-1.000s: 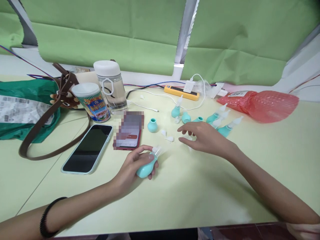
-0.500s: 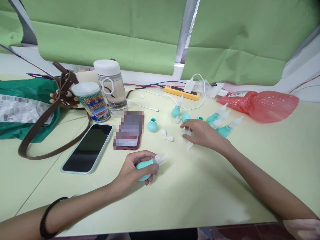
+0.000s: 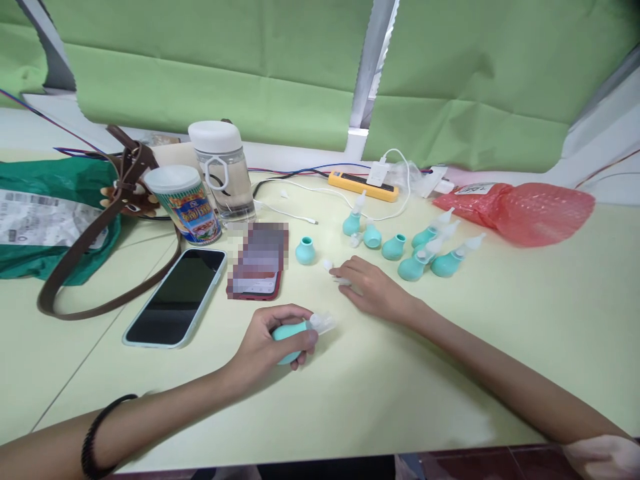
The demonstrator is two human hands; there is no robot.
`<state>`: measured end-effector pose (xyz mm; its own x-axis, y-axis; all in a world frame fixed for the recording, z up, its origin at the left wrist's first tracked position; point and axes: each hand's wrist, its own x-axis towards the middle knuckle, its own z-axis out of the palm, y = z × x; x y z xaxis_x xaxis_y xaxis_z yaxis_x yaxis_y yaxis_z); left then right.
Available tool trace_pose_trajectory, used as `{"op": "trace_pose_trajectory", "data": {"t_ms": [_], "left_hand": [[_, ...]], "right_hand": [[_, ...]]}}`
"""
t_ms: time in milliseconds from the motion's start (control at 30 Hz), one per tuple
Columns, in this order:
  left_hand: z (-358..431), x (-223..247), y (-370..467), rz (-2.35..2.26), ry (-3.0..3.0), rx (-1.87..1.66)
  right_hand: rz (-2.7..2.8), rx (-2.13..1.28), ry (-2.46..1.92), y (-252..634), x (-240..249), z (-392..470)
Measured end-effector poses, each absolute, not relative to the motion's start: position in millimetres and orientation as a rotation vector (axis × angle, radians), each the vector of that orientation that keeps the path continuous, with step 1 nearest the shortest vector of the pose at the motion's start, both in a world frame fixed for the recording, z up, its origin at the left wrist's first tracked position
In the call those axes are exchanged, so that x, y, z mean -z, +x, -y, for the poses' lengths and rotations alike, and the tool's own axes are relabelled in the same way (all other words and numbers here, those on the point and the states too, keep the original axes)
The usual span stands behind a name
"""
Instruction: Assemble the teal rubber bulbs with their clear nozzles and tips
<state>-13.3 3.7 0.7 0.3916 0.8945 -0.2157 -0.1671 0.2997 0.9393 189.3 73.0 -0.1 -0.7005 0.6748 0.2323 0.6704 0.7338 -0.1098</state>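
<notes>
My left hand (image 3: pixel 273 340) is wrapped around a teal squeeze bulb (image 3: pixel 290 339) with a clear nozzle pointing right; it looks like a nasal aspirator. Over the table, my right hand (image 3: pixel 370 287) has its thumb and fingers closing around a small whitish plastic piece (image 3: pixel 343 281), which is partly hidden. Another small white piece (image 3: pixel 327 265) lies just beyond those fingertips. An open teal bulb (image 3: pixel 305 251) without a nozzle stands to the left. Behind my right hand are more open bulbs (image 3: pixel 394 247) and several bulbs fitted with clear nozzles (image 3: pixel 449 263).
At left lie a phone (image 3: pixel 175 298), a second phone with a blurred screen (image 3: pixel 257 260), a brown strap (image 3: pixel 107 307) and a green parcel bag (image 3: pixel 55 220). A snack can (image 3: pixel 190 213), water bottle (image 3: pixel 230 187), yellow power strip (image 3: pixel 363 185) and red bubble-wrap bag (image 3: pixel 540 210) stand farther back.
My right hand has moved left and slightly toward me, from beside the teal bulbs to the small white pieces, uncovering bulbs behind it. My left hand keeps its hold on the bulb.
</notes>
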Motion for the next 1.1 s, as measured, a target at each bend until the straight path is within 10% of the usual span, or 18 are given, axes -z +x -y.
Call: {"op": "trace_pose_trajectory", "data": {"t_ms": [300, 567, 1100], "left_hand": [[-3, 0, -14, -0.911, 1.028, -0.874], [-3, 0, -14, -0.890, 1.069, -0.865], [-3, -4, -12, -0.952, 1.058, -0.846]], "right_hand": [[2.379, -0.284, -1.135, 194, -15, -71], [1.755, -1.366, -0.865, 182, -36, -43], [2.207, -1.251, -0.918, 185, -47, -39]]}}
